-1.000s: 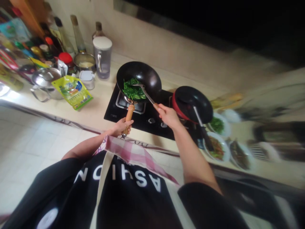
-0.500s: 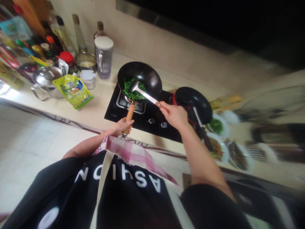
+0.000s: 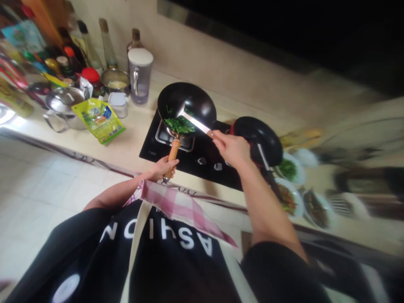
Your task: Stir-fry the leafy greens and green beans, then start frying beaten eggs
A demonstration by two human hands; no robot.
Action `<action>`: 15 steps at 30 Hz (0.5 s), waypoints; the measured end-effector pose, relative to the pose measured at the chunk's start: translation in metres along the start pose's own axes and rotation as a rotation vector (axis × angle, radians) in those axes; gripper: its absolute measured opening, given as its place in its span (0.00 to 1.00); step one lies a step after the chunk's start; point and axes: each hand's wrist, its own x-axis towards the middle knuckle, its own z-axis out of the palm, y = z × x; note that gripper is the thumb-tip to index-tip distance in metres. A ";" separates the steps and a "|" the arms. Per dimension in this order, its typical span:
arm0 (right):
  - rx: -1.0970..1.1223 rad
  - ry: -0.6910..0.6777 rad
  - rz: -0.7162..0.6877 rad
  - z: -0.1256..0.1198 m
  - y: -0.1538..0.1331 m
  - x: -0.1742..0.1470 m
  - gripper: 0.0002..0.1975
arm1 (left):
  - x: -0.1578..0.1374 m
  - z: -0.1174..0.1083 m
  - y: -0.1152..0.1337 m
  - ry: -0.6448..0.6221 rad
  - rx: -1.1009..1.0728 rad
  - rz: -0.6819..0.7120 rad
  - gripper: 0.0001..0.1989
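Note:
A black wok [image 3: 200,99] sits over the left burner of the black gas stove [image 3: 189,162], tilted a little. My left hand [image 3: 165,166] is closed around its wooden handle [image 3: 174,150]. Chopped green leaves [image 3: 180,124] lie in the near part of the wok. My right hand [image 3: 234,147] grips the wooden end of a metal spatula [image 3: 199,124]. The spatula's blade reaches into the wok at the leaves, and its tip is partly hidden there.
To the right stands a second black pan [image 3: 260,139]. Beyond it are plates of food, one with chopped greens [image 3: 287,169]. On the left are a yellow-green packet [image 3: 100,120], a steel pot [image 3: 65,101], a water pitcher [image 3: 140,78] and several bottles.
The leaves have shifted toward the near side of the wok and lie more bunched. The spatula's blade has moved slightly over them. Both hands keep their grips.

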 end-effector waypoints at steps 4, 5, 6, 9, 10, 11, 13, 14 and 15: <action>-0.010 -0.015 -0.038 -0.004 0.013 -0.009 0.22 | 0.000 -0.001 -0.001 -0.005 -0.003 0.006 0.09; -0.013 -0.006 -0.027 -0.003 0.014 -0.006 0.22 | 0.000 -0.001 -0.001 -0.004 0.001 0.009 0.09; -0.005 0.012 -0.011 0.000 0.013 -0.003 0.22 | 0.000 -0.001 -0.001 -0.001 0.005 0.011 0.09; 0.086 0.072 0.013 0.011 0.001 0.017 0.23 | -0.001 0.001 0.000 0.015 0.012 0.007 0.09; 0.119 0.080 0.013 0.014 -0.004 0.023 0.23 | -0.001 0.001 0.001 0.018 0.012 0.004 0.09; 0.141 0.081 0.012 0.017 -0.008 0.029 0.23 | -0.002 0.002 0.001 0.021 0.010 0.002 0.09; 0.145 0.067 0.025 0.018 -0.013 0.035 0.23 | -0.003 0.002 0.002 0.022 0.007 0.003 0.08; 0.131 0.056 0.042 0.017 -0.012 0.034 0.23 | -0.004 0.002 0.003 0.020 0.008 0.001 0.08; 0.118 0.045 0.059 0.015 -0.009 0.031 0.22 | -0.004 0.002 0.003 0.019 0.008 0.000 0.08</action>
